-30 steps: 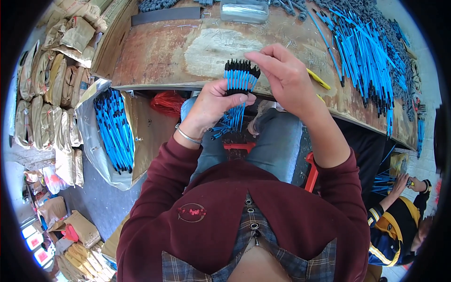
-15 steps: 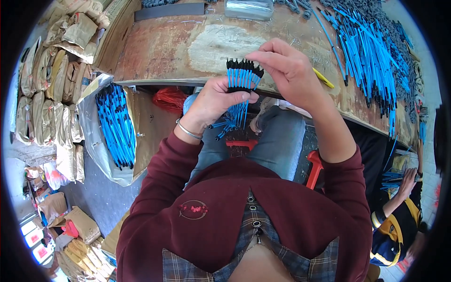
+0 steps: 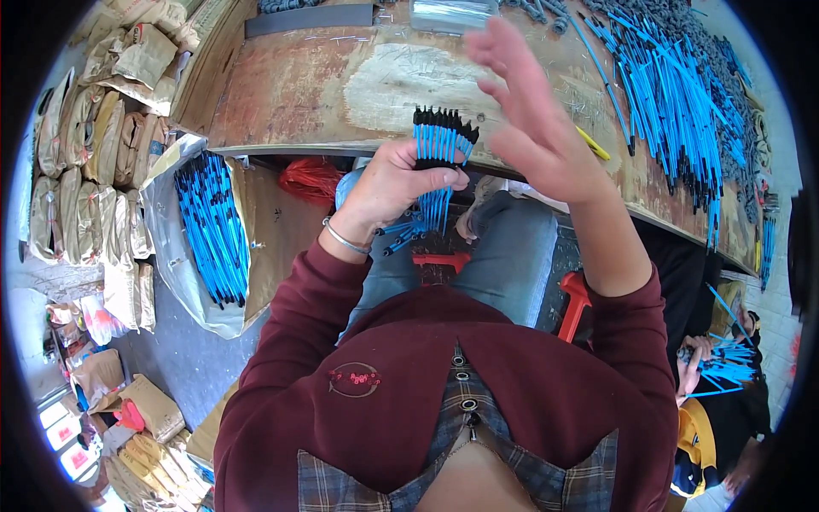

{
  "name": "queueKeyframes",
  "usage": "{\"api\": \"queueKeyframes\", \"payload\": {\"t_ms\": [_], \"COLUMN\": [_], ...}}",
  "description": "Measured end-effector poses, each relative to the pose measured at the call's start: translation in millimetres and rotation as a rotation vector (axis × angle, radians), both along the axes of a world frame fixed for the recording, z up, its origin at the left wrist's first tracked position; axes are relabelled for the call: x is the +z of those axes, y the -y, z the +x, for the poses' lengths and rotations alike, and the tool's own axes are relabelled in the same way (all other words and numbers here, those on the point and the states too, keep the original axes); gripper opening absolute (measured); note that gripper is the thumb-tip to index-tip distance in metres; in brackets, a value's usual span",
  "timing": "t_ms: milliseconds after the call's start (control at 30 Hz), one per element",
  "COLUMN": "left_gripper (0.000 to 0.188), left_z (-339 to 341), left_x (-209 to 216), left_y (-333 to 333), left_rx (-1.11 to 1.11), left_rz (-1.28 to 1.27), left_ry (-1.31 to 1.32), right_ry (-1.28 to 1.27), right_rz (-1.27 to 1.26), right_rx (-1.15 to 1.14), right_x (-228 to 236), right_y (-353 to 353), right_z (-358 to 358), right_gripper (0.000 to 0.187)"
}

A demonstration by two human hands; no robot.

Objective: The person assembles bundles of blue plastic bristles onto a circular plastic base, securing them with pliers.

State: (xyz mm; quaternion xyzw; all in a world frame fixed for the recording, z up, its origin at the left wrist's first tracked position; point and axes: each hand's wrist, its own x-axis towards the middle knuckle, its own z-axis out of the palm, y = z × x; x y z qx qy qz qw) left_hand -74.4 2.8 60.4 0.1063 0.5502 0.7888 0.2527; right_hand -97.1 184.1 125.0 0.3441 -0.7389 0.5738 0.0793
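A bundle of blue rods (image 3: pixel 438 141) with black tips is grasped in the left hand (image 3: pixel 401 179), the thumb laid across its front and the tips pointed upward. The bundle is held at the near edge of the worktop (image 3: pixel 281 98), above the lap; further blue lengths are seen below the hand. The right hand (image 3: pixel 542 128) is released and held above the worktop, to the right of the bundle and apart from it, its fingers spread and blurred. A large pile of blue rods (image 3: pixel 670 107) is heaped on the worktop's right side. A clear box (image 3: pixel 452 19) is set toward the far side, near a dark strip (image 3: pixel 311 19). At the left, upright blue rods (image 3: pixel 209 243) are contained in an open bag (image 3: pixel 162 235).
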Motion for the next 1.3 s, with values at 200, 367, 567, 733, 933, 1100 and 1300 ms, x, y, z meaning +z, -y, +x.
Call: {"api": "queueKeyframes", "payload": {"t_ms": [200,367,567,733,933,1100,1300], "left_gripper": [0.017,0.018,0.016,0.016,0.020,0.021,0.023], "left_z": [-0.4,0.8,-0.3,11.0,13.4,19.9,33.0], "left_x": [-1.0,-1.3,2.1,0.5,-19.9,-18.3,5.6], "left_y": [1.2,8.3,0.8,-2.6,-4.1,3.2,-3.6], "left_rx": [0.012,0.050,0.015,0.146,0.165,0.110,0.196], "left_rz": [0.006,0.014,-0.129,-0.161,-0.026,-0.013,-0.386], "left_ry": [0.058,0.118,0.016,-0.352,-0.350,-0.365,-0.455], "right_ry": [0.108,-0.162,-0.380,-0.214,-0.266,-0.545,-0.473], "right_rz": [-0.370,-0.096,0.442,1.008,1.150,0.808,0.534], "right_rx": [0.234,0.149,-0.455,-0.464,-0.515,-0.729,-0.473], "right_x": [-4.4,-2.9,-18.0,-37.4,-33.4,-34.7,-5.4], "right_y": [5.2,7.3,-36.6,4.6,3.8,27.2,12.0], "right_z": [-12.9,-38.9,-159.8,-212.6,-190.3,-172.1,-141.0], "right_gripper": [0.068,0.062,0.023,0.018,0.018,0.009,0.011]}}
